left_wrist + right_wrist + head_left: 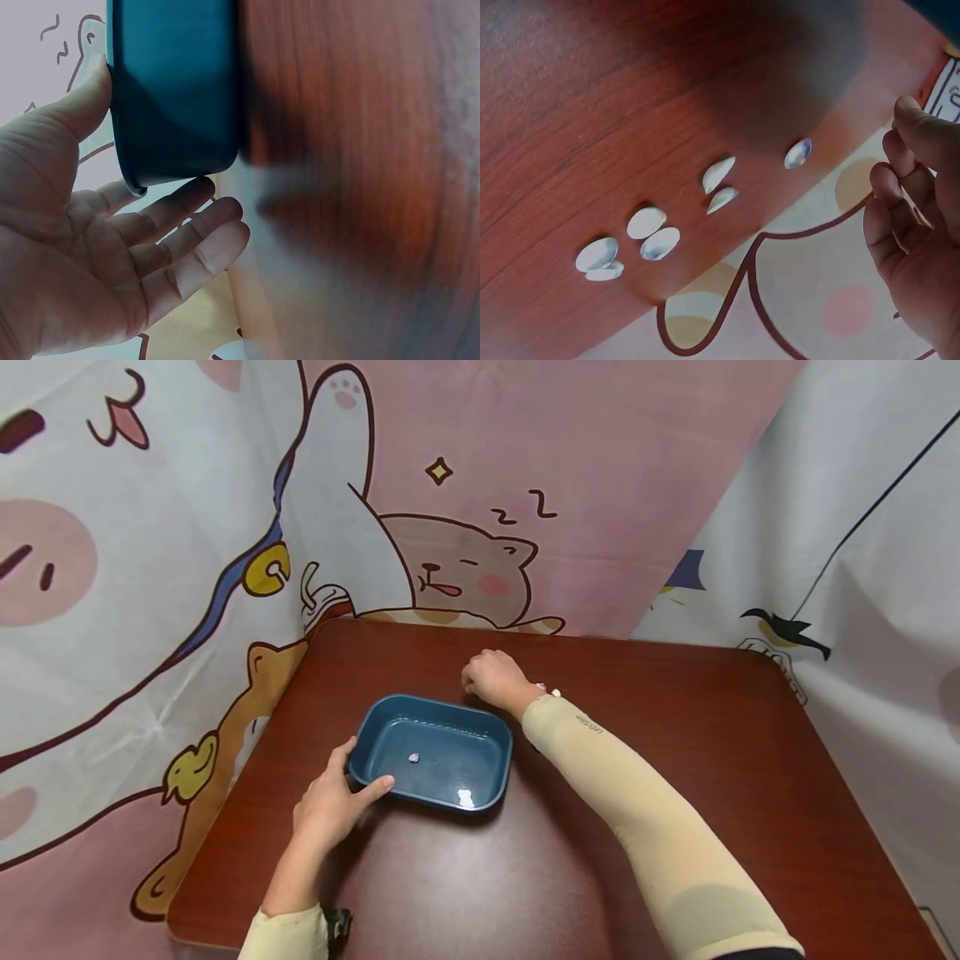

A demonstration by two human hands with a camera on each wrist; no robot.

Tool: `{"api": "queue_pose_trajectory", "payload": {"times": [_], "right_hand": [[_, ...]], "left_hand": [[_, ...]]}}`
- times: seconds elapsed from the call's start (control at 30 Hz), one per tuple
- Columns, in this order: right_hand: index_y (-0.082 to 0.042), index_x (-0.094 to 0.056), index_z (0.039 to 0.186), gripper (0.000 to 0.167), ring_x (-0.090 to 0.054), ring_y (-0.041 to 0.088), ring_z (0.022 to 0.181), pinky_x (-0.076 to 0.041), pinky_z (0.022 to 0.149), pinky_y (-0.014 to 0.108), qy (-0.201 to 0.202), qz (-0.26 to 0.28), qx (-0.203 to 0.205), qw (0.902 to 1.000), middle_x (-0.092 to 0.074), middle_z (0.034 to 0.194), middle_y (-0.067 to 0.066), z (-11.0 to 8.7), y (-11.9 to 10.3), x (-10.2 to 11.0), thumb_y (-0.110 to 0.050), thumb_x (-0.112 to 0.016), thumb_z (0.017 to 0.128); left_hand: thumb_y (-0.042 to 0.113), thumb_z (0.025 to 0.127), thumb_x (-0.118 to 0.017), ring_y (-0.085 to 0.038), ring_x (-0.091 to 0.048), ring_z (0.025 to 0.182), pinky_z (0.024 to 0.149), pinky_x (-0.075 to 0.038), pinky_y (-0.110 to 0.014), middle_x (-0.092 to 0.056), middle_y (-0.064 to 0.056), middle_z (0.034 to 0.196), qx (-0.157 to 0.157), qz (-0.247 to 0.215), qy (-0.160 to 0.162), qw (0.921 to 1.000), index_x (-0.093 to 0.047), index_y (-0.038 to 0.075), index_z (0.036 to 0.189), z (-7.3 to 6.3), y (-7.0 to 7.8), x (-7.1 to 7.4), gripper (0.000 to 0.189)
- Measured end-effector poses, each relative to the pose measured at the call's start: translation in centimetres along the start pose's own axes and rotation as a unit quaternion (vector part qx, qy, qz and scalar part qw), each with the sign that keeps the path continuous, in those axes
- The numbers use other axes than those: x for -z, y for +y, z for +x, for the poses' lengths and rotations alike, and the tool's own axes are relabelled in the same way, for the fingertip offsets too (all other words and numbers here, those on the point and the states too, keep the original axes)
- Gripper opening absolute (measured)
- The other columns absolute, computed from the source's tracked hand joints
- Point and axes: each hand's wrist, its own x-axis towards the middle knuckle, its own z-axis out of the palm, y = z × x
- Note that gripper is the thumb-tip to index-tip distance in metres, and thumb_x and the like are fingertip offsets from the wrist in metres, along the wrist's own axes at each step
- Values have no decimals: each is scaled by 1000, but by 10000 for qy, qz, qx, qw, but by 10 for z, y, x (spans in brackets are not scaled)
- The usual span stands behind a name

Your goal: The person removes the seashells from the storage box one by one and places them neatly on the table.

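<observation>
A blue rectangular basin (450,716) stands on the table, with a small pale shell (414,758) lying inside. My left hand (330,797) grips its near left corner, thumb over the rim and fingers along the outer side. In the left wrist view, the thumb of that left hand (82,225) touches the basin's rim (112,90). Past the basin's far right corner is my right hand (497,679), fingers bent. The right wrist view shows this right hand (919,202) with thumb and forefinger tips close together; whether something is between them is hidden. Several white shells (661,244) lie nearby on the table.
The reddish-brown wooden table (675,793) has its far edge against a cartoon-printed cloth (600,510). More of this cloth hangs along both sides. A bright white patch shows on the basin floor near its front right corner.
</observation>
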Motion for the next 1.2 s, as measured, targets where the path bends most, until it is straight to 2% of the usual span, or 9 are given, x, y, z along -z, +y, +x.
{"api": "queue_pose_trajectory", "payload": {"times": [0.37,0.8,1.0,1.1,1.2], "right_hand": [[-21,-86,90,25,-66,26,99,-49,91,43,-412,-663,-23,9969,-82,95,-2,4,-9,-17,-9,-67,101],[-20,-85,96,17,-67,25,101,-50,95,43,-648,-836,-220,9941,-81,99,0,12,-9,-20,-14,-70,101],[-19,-85,96,16,-68,26,100,-50,96,44,-717,-684,-241,9948,-82,100,1,12,-9,-17,-14,-70,101],[-20,-86,96,14,-71,23,99,-49,96,44,-543,-417,-325,9971,-83,99,-1,9,-8,-11,-16,-73,99],[-19,-85,101,11,-74,20,97,-53,95,43,97,-172,-411,9990,-83,100,-2,1,-12,1,-22,-74,101]], "left_hand": [[71,90,-73,-49,-64,130,95,-48,-68,-54,-27,158,-75,-10,-6,10000,-25,23,170,-1,-4,-4,105],[70,90,-74,-49,-63,132,96,-47,-70,-56,-28,156,-93,-142,102,9998,-24,24,170,0,-6,-5,105],[68,90,-75,-50,-63,131,95,-48,-69,-55,-28,156,-67,-132,93,9998,-25,23,170,0,-5,-4,105],[68,90,-75,-50,-63,132,96,-48,-70,-54,-28,158,-62,-136,93,9998,-25,22,170,-1,-4,-4,105],[68,90,-75,-50,-62,132,96,-48,-70,-53,-28,158,-60,-132,72,9999,-24,22,170,-1,-4,-4,105]]}}
